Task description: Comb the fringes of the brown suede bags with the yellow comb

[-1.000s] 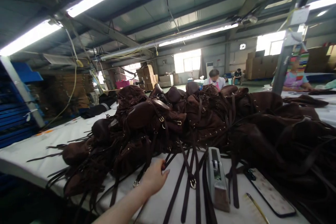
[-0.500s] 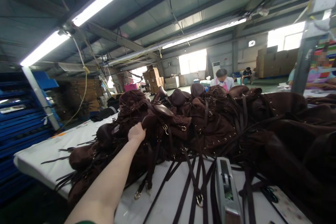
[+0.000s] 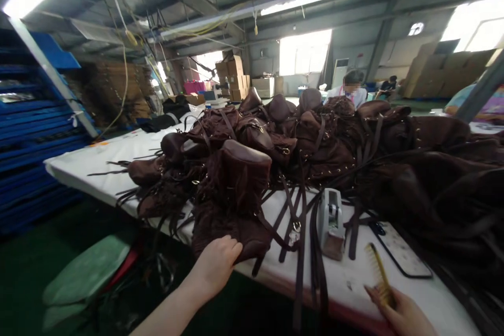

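A: Where is the brown bag [image 3: 246,184] from where you're standing?

B: At the near edge of the tabletop [image 3: 98,149], straight out beyond the left hand [image 3: 220,260], with the pile of brown bags [image 3: 338,147] behind it

A: So the left hand is the nearer one?

B: Easily, it's touching it. The fingers are folded tight over the low, near end, and from there the bag's long way runs up and away to its smooth top

A: And the right hand [image 3: 397,310]?

B: That one is closed round the near end of a yellow comb [image 3: 378,269], well apart from the bag. The comb points away from the person, its far tip leaning a little to the left

A: Which way does the bag lie from the comb, then?

B: Off to the left. The grey tape dispenser [image 3: 326,215] stands between the two, and the phone [image 3: 403,252] lies just right of the comb

A: Is the comb resting on the tabletop?

B: I can't tell, but no part of it touches the bag
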Available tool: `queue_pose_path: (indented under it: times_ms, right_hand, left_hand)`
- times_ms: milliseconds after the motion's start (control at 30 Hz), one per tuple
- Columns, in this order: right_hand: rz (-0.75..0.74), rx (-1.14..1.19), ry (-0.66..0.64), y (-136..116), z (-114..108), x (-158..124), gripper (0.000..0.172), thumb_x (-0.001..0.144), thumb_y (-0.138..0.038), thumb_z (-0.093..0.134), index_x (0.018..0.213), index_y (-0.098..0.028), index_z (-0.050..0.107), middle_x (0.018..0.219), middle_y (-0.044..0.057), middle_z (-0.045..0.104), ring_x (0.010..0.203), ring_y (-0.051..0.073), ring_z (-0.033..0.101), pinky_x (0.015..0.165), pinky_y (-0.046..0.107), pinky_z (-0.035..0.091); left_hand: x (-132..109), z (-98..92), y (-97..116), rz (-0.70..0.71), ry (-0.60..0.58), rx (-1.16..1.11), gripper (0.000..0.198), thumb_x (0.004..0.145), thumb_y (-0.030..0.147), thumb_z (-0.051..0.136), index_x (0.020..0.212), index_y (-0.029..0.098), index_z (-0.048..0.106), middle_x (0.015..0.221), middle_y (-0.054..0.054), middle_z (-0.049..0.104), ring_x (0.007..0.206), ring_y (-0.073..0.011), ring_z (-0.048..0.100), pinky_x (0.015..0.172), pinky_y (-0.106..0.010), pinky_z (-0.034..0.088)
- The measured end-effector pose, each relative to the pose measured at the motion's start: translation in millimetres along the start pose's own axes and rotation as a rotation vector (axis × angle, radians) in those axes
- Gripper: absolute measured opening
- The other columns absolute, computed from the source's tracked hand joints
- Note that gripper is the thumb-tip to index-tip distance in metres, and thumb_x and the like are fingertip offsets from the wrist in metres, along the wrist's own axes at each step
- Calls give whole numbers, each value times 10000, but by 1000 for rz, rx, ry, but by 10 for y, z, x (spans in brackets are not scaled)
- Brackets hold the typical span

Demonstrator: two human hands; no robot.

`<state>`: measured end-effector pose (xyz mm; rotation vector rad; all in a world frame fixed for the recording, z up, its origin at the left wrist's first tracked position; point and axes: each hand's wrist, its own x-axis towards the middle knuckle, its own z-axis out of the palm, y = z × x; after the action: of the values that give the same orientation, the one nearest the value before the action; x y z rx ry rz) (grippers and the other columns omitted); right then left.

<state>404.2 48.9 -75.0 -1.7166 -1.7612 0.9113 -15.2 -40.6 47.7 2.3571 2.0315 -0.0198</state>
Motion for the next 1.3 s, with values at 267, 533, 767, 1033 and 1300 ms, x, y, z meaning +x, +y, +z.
queue_pose_path:
  times_ms: [267, 533, 767, 1033, 1300]
  right_hand:
    - [-461, 146, -128, -1551, 458, -68, 289, 840, -386, 493, 969, -166, 628, 858, 69, 647, 748, 189, 585, 663, 282, 458]
    - [-562, -55, -168, -2356, 849, 361, 317, 872, -397, 461, 839, -152, 660, 758, 59, 658, 708, 183, 578, 625, 269, 397]
    - [-401, -345, -522, -2080, 1389, -110, 493, 922, -473, 352, 748, -141, 673, 719, 92, 678, 655, 166, 594, 563, 247, 369]
    - [-266, -236, -816, -1697, 1647, -388, 464, 732, -596, 612, 758, -135, 660, 693, 40, 641, 598, 144, 546, 512, 231, 358]
    - [-98, 230, -396, -2075, 1835, -60, 405, 709, -550, 658, 781, -166, 547, 577, -6, 533, 493, 104, 458, 437, 212, 317]
  left_hand:
    - [-338, 507, -42, -88, 18, -35, 213, 761, 41, 515, 913, 187, 545, 933, -51, 600, 922, -243, 522, 795, -363, 403]
    - [-460, 652, 65, -328, 90, -76, 295, 787, 102, 573, 1078, 141, 551, 970, -89, 623, 937, -240, 571, 815, -350, 432]
    - [-1148, 773, 824, -100, 36, -25, 466, 818, 8, 483, 1262, 147, 507, 942, -84, 655, 876, -240, 608, 763, -383, 509]
    - [-1434, 873, 1050, -38, 53, -52, 400, 826, 99, 565, 1222, 146, 538, 887, -67, 642, 801, -226, 602, 693, -365, 524]
    - [-1395, 791, 1119, 97, 147, 6, 389, 828, 122, 568, 1215, 138, 524, 873, -55, 632, 782, -210, 581, 687, -349, 487]
